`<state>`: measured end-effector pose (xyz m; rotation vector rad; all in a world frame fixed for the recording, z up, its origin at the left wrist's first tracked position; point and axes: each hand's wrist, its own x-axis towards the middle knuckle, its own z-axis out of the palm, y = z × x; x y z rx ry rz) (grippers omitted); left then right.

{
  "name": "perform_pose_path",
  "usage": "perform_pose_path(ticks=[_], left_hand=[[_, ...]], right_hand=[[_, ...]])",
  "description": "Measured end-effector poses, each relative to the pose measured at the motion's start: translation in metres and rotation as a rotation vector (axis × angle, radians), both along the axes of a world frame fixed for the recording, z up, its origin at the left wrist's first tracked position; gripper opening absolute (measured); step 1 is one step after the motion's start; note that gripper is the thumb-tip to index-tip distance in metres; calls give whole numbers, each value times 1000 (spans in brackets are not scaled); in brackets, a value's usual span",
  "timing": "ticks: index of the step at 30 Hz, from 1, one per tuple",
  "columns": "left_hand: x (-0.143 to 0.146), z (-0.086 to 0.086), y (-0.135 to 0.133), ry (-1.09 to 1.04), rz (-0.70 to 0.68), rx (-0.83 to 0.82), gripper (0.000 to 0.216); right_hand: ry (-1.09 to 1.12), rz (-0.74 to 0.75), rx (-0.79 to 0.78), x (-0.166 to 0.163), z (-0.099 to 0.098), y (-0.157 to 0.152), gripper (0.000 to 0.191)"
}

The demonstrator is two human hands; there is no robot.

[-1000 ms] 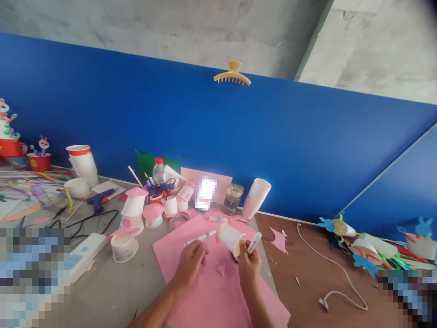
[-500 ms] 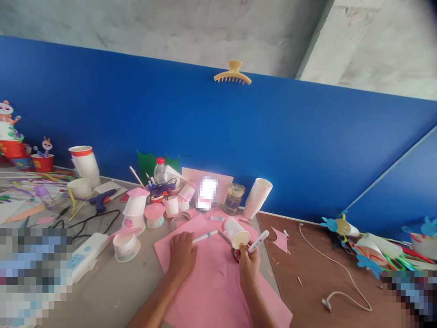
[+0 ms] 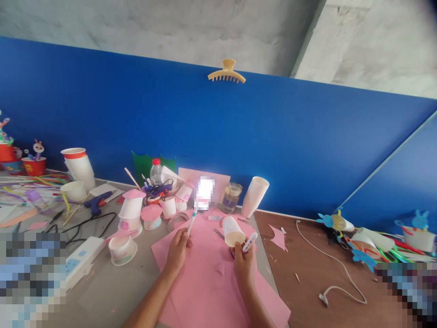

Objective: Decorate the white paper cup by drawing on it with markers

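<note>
My left hand (image 3: 179, 250), above the pink paper (image 3: 205, 282), is closed around the lower end of a slim white pen (image 3: 192, 221) with a blue band, which points up and away. In my right hand (image 3: 245, 258) is a thick white marker (image 3: 250, 242), tilted up to the right. A white paper cup (image 3: 233, 231) lies on its side against the fingertips of that hand, its round end facing me; whether they grip it is unclear. Scissors (image 3: 219, 233) lie partly hidden behind the cup and the right hand.
Pink-and-white cup pieces (image 3: 131, 207) stand at left, near a power strip (image 3: 83, 259) and a glue gun (image 3: 98, 203). Behind the paper are a lit phone (image 3: 205, 193), a glass jar (image 3: 231, 198) and stacked cups (image 3: 255, 197). A white cable (image 3: 336, 256) lies on the right.
My left hand has taken up the slim pen, which lay low beside its fingers and now stands raised. My right hand keeps the marker beside the cup. The view has shifted slightly.
</note>
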<state>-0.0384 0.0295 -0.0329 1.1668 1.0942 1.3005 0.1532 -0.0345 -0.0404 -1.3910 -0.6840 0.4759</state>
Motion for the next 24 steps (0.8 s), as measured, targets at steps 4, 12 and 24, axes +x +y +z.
perform_pose_path(ticks=[4, 12, 24], left_hand=[[7, 4, -4, -246, -142, -90, 38], [16, 10, -16, -173, -138, -119, 37], [7, 8, -18, 306, -1, 109, 20]], right_hand=[[-25, -37, -47, -8, 3, -2, 24], [-151, -49, -25, -13, 4, -4, 18], [-198, 7, -66, -12, 1, -6, 9]])
